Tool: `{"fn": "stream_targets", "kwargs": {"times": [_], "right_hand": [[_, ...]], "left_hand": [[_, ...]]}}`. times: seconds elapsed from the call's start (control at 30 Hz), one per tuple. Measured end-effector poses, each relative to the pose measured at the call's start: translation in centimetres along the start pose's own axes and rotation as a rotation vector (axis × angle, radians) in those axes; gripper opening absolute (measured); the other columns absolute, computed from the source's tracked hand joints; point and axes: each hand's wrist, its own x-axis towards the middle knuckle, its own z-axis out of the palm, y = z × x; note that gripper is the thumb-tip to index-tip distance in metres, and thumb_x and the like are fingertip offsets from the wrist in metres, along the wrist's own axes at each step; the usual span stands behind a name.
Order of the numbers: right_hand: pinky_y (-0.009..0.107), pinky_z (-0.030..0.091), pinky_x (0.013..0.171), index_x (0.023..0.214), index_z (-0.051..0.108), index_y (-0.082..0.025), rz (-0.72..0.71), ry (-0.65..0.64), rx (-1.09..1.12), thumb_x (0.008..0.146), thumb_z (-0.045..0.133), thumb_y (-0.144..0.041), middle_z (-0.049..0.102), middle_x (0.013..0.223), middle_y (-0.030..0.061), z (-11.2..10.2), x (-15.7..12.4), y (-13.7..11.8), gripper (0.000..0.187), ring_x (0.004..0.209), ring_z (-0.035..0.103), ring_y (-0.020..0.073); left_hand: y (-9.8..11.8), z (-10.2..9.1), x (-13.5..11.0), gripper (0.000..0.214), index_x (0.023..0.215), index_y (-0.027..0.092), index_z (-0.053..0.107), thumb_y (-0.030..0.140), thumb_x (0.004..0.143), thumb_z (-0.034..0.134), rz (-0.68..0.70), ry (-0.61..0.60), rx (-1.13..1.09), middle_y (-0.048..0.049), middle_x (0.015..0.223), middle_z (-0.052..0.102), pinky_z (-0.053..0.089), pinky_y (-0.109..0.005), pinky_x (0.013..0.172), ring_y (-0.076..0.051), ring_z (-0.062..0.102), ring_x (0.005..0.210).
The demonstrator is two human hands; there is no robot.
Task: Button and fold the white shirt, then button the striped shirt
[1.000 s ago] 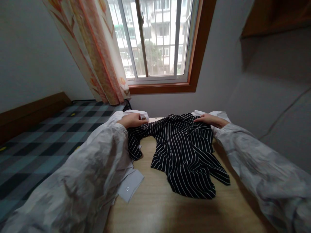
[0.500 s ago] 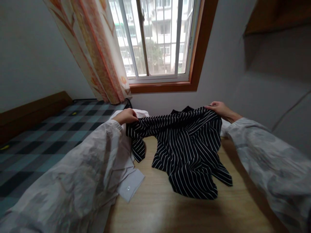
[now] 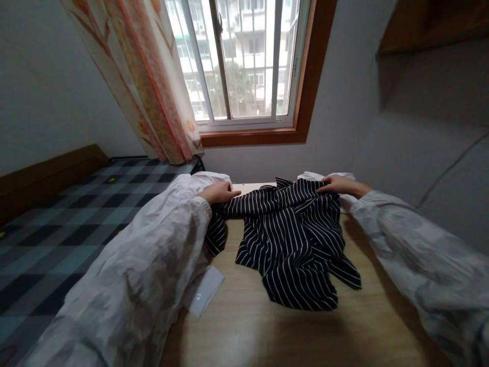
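Observation:
A black shirt with white stripes (image 3: 290, 244) lies spread and wrinkled on the wooden table, its lower part toward me. At its far left, my left hand (image 3: 218, 193) is closed on the striped cloth near a sleeve, the thumb pointing right; the other fingers are partly hidden. My right hand (image 3: 342, 186) pinches the shirt's far right corner with its fingertips. White garments (image 3: 208, 178) lie under and beside my left forearm, and a white cuff with a button (image 3: 206, 290) sticks out onto the table. More white cloth (image 3: 347, 201) shows beneath my right hand.
The wooden table (image 3: 244, 326) reaches toward the wall below a barred window (image 3: 244, 66). To the left is a bed with a checked cover (image 3: 57, 229). A patterned curtain (image 3: 148, 92) hangs beside the window. A wooden shelf (image 3: 431, 30) juts out at upper right.
Both hands have come down and closer together, lowering the shirt's far edge onto the table. The stretched cloth between them has gone slack. My left hand moved right.

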Motion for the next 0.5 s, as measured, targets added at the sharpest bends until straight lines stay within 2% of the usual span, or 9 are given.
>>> {"fn": "stream_targets", "kwargs": {"times": [0.07, 0.17, 0.23, 0.3, 0.37, 0.5], "right_hand": [[0.036, 0.061, 0.079, 0.095, 0.082, -0.019, -0.114, 0.083, 0.065, 0.075, 0.096, -0.038, 0.082, 0.091, 0.0082, -0.1, -0.4, -0.8, 0.031, 0.083, 0.074, 0.0248], [0.040, 0.060, 0.098, 0.102, 0.082, -0.021, -0.345, 0.310, 0.033, 0.085, 0.086, -0.035, 0.084, 0.105, 0.0076, -0.2, -1.0, -2.1, 0.022, 0.100, 0.076, 0.0272], [0.041, 0.057, 0.104, 0.106, 0.084, -0.023, -0.445, 0.426, -0.023, 0.091, 0.080, -0.034, 0.084, 0.109, 0.0077, -0.3, -1.5, -2.9, 0.019, 0.106, 0.076, 0.0283], [0.041, 0.056, 0.105, 0.110, 0.085, -0.024, -0.478, 0.494, -0.063, 0.096, 0.077, -0.035, 0.085, 0.112, 0.0081, -0.3, -2.2, -3.6, 0.020, 0.110, 0.076, 0.0295], [0.040, 0.057, 0.103, 0.116, 0.086, -0.025, -0.457, 0.565, -0.093, 0.099, 0.075, -0.036, 0.085, 0.117, 0.0092, -0.3, -2.8, -4.1, 0.023, 0.114, 0.076, 0.0309], [0.041, 0.057, 0.101, 0.125, 0.085, -0.025, -0.388, 0.697, -0.163, 0.104, 0.071, -0.043, 0.085, 0.125, 0.0124, -0.1, -2.9, -4.3, 0.031, 0.117, 0.076, 0.0331]], "left_hand": [[0.2, 1.1, 0.4, 0.049, 0.084, 0.021, 0.078, 0.070, 0.089, 0.076, 0.010, -0.070, 0.046, -0.0133, 0.089, 0.079, 0.052, -0.034, 0.086, -0.028, 0.073, 0.090], [0.4, 2.0, 0.5, 0.045, 0.077, 0.022, 0.077, 0.067, 0.083, 0.082, 0.033, -0.200, 0.041, -0.0088, 0.080, 0.077, 0.052, -0.032, 0.080, -0.026, 0.072, 0.086], [0.7, 2.0, 0.4, 0.040, 0.072, 0.022, 0.076, 0.061, 0.078, 0.086, 0.044, -0.267, 0.025, -0.0053, 0.073, 0.075, 0.050, -0.030, 0.076, -0.024, 0.070, 0.082], [1.0, 1.3, 0.3, 0.034, 0.071, 0.022, 0.075, 0.054, 0.080, 0.084, 0.072, -0.264, 0.007, -0.0037, 0.072, 0.073, 0.049, -0.030, 0.075, -0.022, 0.068, 0.080], [1.3, 0.2, 0.3, 0.027, 0.075, 0.021, 0.074, 0.046, 0.088, 0.075, 0.090, -0.141, -0.021, -0.0041, 0.078, 0.074, 0.049, -0.030, 0.078, -0.022, 0.067, 0.082], [1.3, -1.7, 0.3, 0.024, 0.096, 0.019, 0.072, 0.038, 0.102, 0.059, 0.031, 0.260, -0.062, -0.0084, 0.098, 0.077, 0.048, -0.032, 0.083, -0.022, 0.066, 0.090]]}}
